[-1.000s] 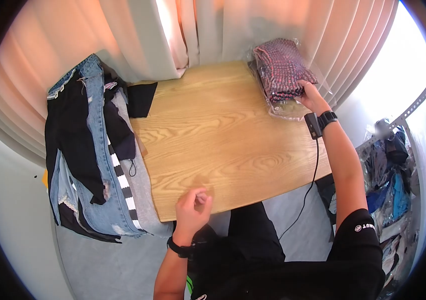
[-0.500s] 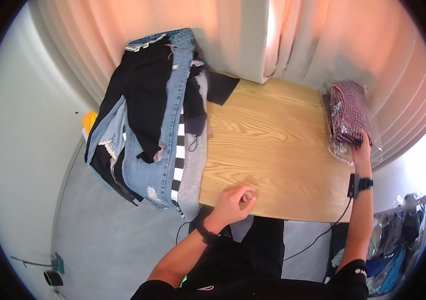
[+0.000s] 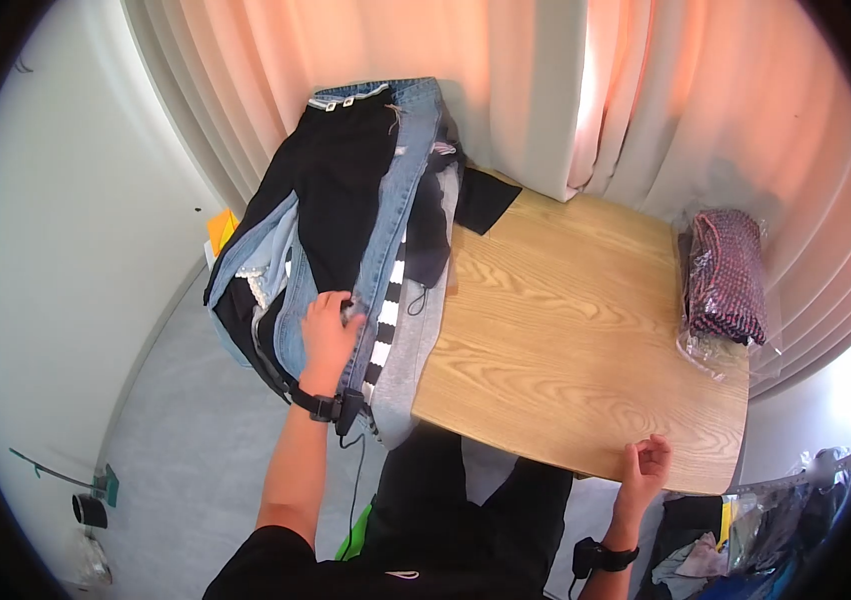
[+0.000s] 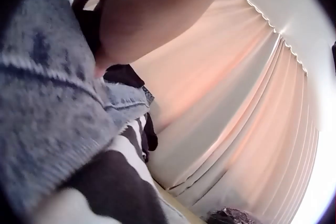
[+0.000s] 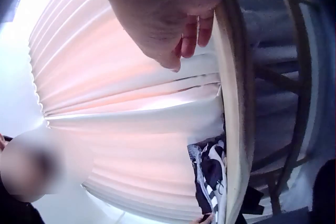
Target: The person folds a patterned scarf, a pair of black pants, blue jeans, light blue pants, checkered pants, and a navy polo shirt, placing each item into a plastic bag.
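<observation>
My left hand point(image 3: 331, 335) is at the lower end of the black trousers point(image 3: 341, 190), the top garment of a pile on the table's left side. In the left wrist view its thumb and fingers pinch dark cloth, close over the faded blue jeans point(image 4: 52, 103). Under the trousers the jeans point(image 3: 408, 200) show along the right side, then a black-and-white striped band point(image 3: 386, 335) and grey cloth point(image 3: 416, 370). Over the table's front right edge hovers my right hand point(image 3: 649, 465), fingers loosely curled and holding nothing.
A folded red-and-dark knit point(image 3: 728, 275) in clear plastic lies at the right of the wooden table point(image 3: 566, 320). Curtains point(image 3: 506, 90) hang behind. Bagged clothes point(image 3: 786, 530) lie at the lower right, and a cable point(image 3: 358, 490) trails from the left wrist.
My right hand has let go of the bagged knit and drawn back to the front edge. My left hand has moved left onto the trousers' lower end. The head view has swung left.
</observation>
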`<state>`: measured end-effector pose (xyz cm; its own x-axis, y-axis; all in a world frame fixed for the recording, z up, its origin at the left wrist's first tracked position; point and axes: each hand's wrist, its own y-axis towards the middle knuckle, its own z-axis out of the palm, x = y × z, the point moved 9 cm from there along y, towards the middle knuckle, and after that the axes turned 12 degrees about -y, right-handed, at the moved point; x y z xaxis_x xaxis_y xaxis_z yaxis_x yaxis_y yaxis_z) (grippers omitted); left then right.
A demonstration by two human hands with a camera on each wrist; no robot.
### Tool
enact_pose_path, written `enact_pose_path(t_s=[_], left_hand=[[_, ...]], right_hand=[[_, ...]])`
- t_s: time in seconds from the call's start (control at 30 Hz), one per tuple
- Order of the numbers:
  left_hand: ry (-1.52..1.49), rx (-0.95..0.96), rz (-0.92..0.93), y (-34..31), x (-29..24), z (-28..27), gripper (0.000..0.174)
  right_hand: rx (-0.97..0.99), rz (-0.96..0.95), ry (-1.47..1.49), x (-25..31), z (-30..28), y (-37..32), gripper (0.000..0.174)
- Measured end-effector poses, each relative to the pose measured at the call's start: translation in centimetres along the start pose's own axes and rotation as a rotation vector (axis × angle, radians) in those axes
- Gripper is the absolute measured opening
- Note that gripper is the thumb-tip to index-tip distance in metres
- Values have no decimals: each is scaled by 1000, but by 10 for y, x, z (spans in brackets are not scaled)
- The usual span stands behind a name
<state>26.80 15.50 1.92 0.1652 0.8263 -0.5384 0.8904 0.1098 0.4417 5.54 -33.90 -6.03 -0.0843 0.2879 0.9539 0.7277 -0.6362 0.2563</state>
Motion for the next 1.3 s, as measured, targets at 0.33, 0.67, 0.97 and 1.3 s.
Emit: enact_pose_path(t_s=[0.33,0.67,0.97,1.3], left_hand=[[-915,-192,-43,7,-36,-81,19],[-2130,64,249,-77,-88,-143,17],[-2607,494,586,-120,-72,-190,7],[-1794,-406,-174,-136,38,-196,14]], right_hand=[[182,-75,-40,13,35,-3,32],[422,-9,-73,31,74,3,29],[966,-811,-249,262,289,-42,37],[417,-1043,-1030,224,535,-15,56]])
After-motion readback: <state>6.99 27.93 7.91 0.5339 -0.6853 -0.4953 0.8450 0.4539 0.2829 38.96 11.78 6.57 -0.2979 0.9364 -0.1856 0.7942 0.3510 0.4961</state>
